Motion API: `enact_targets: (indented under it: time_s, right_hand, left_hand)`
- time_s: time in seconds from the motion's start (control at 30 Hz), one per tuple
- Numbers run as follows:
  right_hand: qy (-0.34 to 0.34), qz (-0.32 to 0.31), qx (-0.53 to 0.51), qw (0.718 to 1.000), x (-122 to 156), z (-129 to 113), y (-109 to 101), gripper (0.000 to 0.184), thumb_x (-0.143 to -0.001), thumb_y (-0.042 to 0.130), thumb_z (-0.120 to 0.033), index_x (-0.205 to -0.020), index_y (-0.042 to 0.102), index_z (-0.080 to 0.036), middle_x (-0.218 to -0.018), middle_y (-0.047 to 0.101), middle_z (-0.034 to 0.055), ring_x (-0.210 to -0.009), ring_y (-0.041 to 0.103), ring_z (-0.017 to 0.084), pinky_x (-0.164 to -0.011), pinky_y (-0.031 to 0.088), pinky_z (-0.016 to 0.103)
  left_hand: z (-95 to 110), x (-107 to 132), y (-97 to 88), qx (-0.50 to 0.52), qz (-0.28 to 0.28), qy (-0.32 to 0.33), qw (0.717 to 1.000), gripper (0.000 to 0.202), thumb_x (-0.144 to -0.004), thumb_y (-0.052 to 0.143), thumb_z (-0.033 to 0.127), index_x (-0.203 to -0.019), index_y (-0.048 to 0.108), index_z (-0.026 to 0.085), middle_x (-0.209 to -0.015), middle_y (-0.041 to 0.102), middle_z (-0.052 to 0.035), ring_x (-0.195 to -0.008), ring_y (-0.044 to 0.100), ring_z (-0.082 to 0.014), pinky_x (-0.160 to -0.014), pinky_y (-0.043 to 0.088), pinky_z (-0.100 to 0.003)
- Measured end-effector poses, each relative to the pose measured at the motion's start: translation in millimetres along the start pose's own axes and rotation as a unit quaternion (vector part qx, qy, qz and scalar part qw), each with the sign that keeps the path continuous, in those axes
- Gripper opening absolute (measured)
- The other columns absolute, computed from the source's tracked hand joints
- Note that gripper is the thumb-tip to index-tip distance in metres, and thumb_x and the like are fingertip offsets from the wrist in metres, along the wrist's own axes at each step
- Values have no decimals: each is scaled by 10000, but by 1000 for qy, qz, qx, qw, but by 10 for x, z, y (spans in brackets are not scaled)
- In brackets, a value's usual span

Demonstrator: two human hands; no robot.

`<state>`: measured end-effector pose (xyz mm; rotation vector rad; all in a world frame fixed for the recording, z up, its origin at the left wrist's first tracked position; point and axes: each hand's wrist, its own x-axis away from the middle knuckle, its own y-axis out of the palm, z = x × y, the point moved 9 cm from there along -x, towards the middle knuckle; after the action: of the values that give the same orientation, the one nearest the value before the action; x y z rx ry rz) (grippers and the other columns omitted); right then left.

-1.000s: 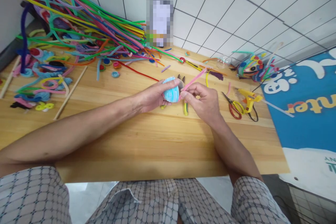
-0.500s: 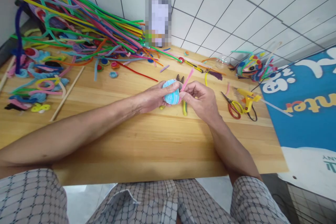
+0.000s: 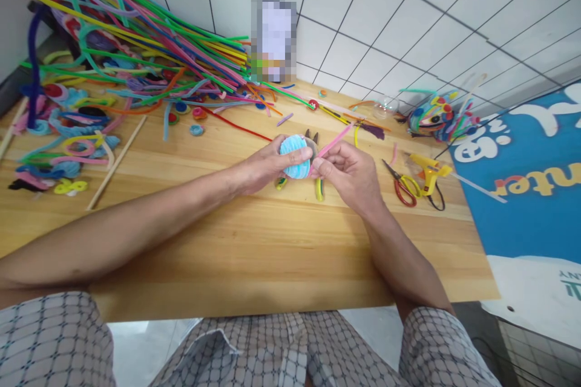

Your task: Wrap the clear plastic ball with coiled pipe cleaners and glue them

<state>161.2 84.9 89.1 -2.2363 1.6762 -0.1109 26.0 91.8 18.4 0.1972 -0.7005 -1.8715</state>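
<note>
My left hand (image 3: 265, 164) is wrapped around a light blue ball wound from pipe cleaners (image 3: 294, 154), holding it just above the wooden table (image 3: 236, 230). Right beside it, my right hand (image 3: 347, 170) pinches a pink pipe cleaner (image 3: 333, 141) whose near end meets the ball and whose free end slants up to the right. Pliers with yellow-green handles (image 3: 318, 184) lie on the table under my hands, mostly hidden.
A big heap of coloured pipe cleaners (image 3: 136, 36) fills the back left, with coiled pieces (image 3: 68, 145) and wooden sticks (image 3: 115, 163) nearby. Red-handled scissors (image 3: 402, 184), a yellow glue gun (image 3: 426, 172) and a colourful pipe-cleaner figure (image 3: 438, 115) sit at the right. A blue sign (image 3: 531, 181) lies beyond the table's right edge.
The pink pipe cleaner's free end swung up steeper, then back down to the right. The blue ball turned slightly in my left hand. Both hands stayed in place.
</note>
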Motion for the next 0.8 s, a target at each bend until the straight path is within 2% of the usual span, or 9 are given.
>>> enact_targets:
  time_s: [0.1,0.27,0.43,0.63,0.8]
  right_hand:
    - [-6,-13,32,999,18,5,-11,155,-886,786,-377,-881,693,-255,-740,762,-19,-681,754,171,-635,603,284]
    - [-25,-13,107,994,27,-20,-40,114,-912,752,-341,-885,709,-240,-734,762,-19,-620,703,147,-556,498,251]
    - [-6,-15,92,996,29,13,-28,171,-903,780,-372,-864,682,-238,-707,758,-28,-600,691,142,-550,484,246]
    - [4,-21,91,996,25,19,-23,187,-902,790,-381,-883,680,-231,-662,731,-31,-543,635,125,-510,423,241]
    - [11,-13,83,996,-14,-16,-43,235,-843,835,-374,-885,662,-219,-592,617,-76,-500,509,90,-485,348,232]
  left_hand:
    - [138,14,-4,-78,19,54,995,733,-583,1065,431,-1108,607,205,-1014,708,-1,-932,681,-158,-824,534,-271]
    - [315,45,40,-152,21,108,982,760,-522,1069,264,-1105,582,226,-941,657,21,-951,656,-189,-888,515,-305]
    - [292,71,105,-205,-15,122,971,704,-568,1054,298,-1087,582,242,-975,663,6,-920,643,-193,-817,510,-296]
    - [290,104,67,-259,4,150,954,705,-584,1040,299,-1133,604,229,-1092,677,-28,-976,635,-205,-838,490,-283]
    - [278,126,81,-294,-11,162,942,724,-643,1009,301,-1236,599,237,-1147,680,-43,-1002,639,-218,-855,487,-285]
